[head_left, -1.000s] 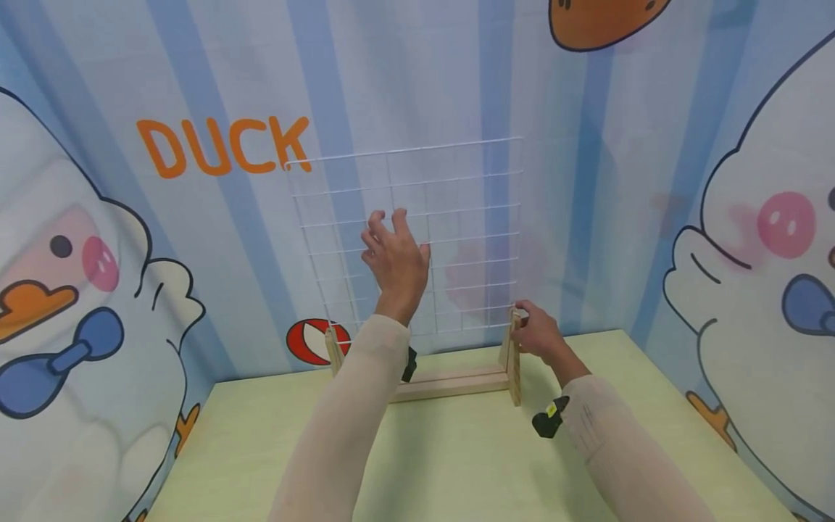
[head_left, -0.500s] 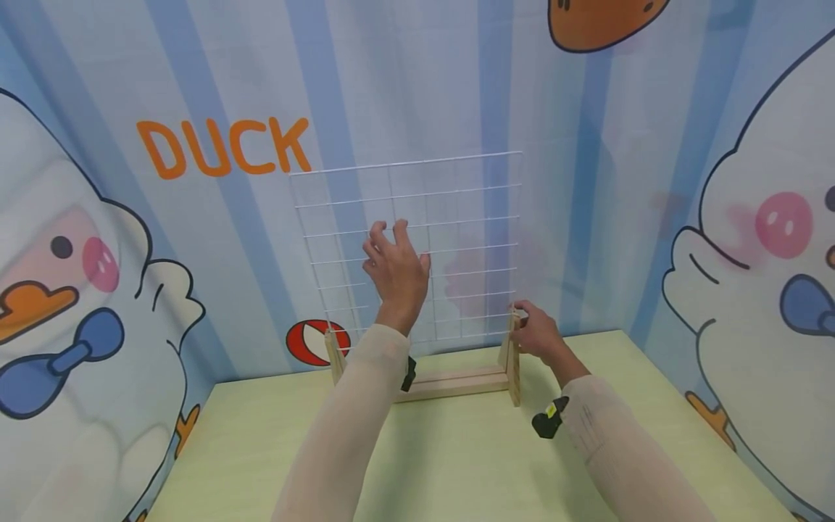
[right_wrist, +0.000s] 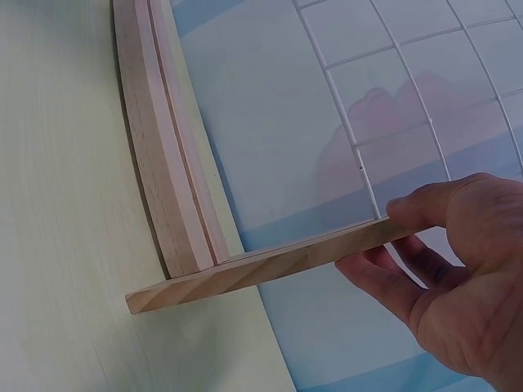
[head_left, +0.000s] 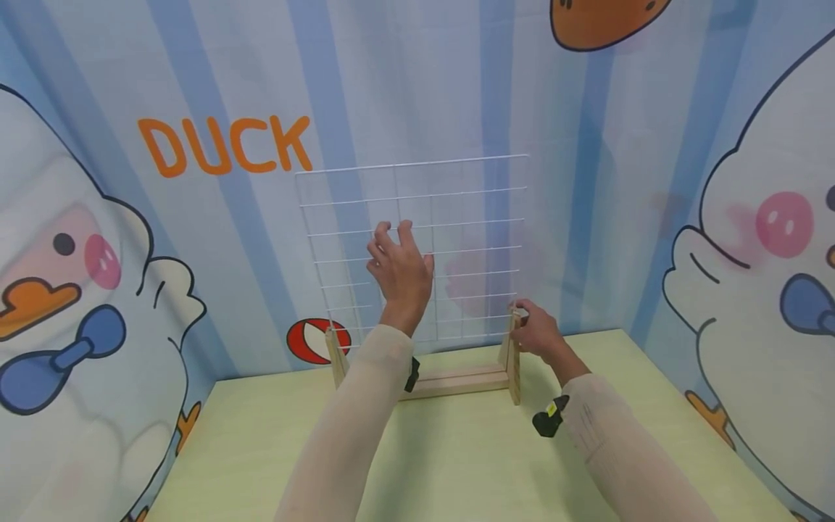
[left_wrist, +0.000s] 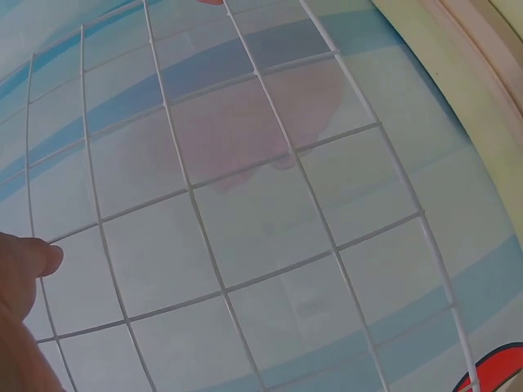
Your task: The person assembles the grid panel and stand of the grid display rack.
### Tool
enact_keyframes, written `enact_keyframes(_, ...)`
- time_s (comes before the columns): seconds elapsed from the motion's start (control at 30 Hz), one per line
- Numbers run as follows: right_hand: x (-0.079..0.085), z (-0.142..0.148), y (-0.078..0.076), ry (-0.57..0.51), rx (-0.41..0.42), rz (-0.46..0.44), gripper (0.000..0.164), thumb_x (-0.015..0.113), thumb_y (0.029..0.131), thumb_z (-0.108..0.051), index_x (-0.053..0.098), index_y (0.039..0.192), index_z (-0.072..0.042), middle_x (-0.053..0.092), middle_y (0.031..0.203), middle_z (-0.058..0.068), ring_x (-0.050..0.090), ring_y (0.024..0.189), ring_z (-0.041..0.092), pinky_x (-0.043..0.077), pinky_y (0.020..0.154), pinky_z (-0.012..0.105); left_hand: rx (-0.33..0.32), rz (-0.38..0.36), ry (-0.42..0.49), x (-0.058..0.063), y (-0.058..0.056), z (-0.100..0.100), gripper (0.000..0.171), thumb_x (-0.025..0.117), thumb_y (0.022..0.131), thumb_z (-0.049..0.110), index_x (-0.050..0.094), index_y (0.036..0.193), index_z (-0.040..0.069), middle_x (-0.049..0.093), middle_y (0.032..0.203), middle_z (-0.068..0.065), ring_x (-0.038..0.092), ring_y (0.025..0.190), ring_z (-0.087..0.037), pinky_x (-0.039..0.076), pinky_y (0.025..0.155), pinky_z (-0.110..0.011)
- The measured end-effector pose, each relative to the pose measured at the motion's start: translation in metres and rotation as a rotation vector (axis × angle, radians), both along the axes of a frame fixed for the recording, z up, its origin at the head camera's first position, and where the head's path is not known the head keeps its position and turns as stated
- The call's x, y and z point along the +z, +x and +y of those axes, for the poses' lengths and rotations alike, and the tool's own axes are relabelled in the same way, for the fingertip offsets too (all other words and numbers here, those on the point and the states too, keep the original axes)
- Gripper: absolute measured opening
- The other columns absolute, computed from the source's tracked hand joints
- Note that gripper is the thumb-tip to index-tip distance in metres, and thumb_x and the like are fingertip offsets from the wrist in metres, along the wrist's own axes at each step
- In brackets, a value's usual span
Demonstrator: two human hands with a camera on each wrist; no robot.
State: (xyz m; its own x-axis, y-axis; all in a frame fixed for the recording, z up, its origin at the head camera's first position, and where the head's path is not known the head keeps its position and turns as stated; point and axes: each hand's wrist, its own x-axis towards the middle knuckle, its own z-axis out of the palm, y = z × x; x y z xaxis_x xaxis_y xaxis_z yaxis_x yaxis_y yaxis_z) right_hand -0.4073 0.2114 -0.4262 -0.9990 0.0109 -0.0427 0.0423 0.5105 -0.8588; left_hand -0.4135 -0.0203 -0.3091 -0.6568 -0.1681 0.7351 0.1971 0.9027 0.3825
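A white wire grid panel (head_left: 412, 164) stands upright over a pale wooden stand (head_left: 463, 382), with its lower corners at the tops of the stand's two side uprights. My left hand (head_left: 403, 275) grips the panel's wires near the middle, fingers hooked and thumb apart. In the left wrist view its thumb (left_wrist: 45, 260) lies at one wire. The right hand (head_left: 538, 332) pinches the top of the right upright (right_wrist: 278, 260) between thumb and fingers. Close to that thumb, the panel's corner meets the wood in the right wrist view. My left forearm hides part of the stand.
The stand rests on a pale yellow-green table (head_left: 450, 457). Close behind hangs a blue striped curtain (head_left: 417, 87) printed with ducks and a red ball (head_left: 309, 341). Black devices (head_left: 550, 417) are strapped at the wrists.
The grid panel has dropped a little with my left hand, then shifted slightly right. My right hand has stayed at the right upright.
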Motion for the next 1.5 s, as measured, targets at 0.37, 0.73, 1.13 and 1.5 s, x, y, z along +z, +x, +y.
enact_keyframes(0.37, 0.0, 0.0, -0.001, -0.013, 0.001, -0.012, 0.064, 0.057, 0.098, 0.0, 0.032, 0.155, -0.01, 0.048, 0.145, 0.032, 0.053, 0.133, 0.047, 0.059, 0.092, 0.049, 0.006, -0.022, 0.009, 0.0, 0.001, -0.002, 0.062, 0.079, 0.089, 0.033, 0.048, 0.14, 0.016, 0.038, 0.146, -0.014, 0.042, 0.129, -0.035, 0.049, 0.092, -0.052)
enact_keyframes(0.73, 0.0, -0.001, -0.001, 0.026, 0.0, -0.001, 0.064, 0.059, 0.097, -0.002, 0.032, 0.155, -0.009, 0.051, 0.143, 0.03, 0.056, 0.13, 0.045, 0.059, 0.091, 0.047, -0.005, -0.018, 0.018, 0.0, -0.001, -0.004, 0.063, 0.08, 0.088, 0.032, 0.048, 0.141, 0.016, 0.038, 0.146, -0.014, 0.042, 0.128, -0.035, 0.049, 0.092, -0.053)
enact_keyframes(1.13, 0.043, -0.004, 0.0, 0.163, -0.114, 0.31, 0.077, 0.064, 0.094, -0.021, 0.026, 0.157, 0.0, 0.039, 0.151, 0.032, 0.047, 0.136, 0.048, 0.045, 0.108, 0.06, -0.007, -0.016, 0.014, -0.002, 0.0, -0.004, 0.063, 0.079, 0.089, 0.032, 0.048, 0.141, 0.015, 0.038, 0.147, -0.015, 0.042, 0.128, -0.036, 0.049, 0.092, -0.053)
enact_keyframes(1.5, 0.108, -0.03, 0.003, 0.185, -0.276, 0.515, 0.108, 0.079, 0.087, -0.031, 0.004, 0.163, -0.014, 0.033, 0.158, 0.024, 0.043, 0.143, 0.04, 0.044, 0.109, 0.061, 0.01, -0.01, 0.011, -0.004, -0.002, -0.003, 0.063, 0.081, 0.087, 0.031, 0.049, 0.14, 0.016, 0.039, 0.145, -0.015, 0.044, 0.126, -0.036, 0.05, 0.089, -0.053)
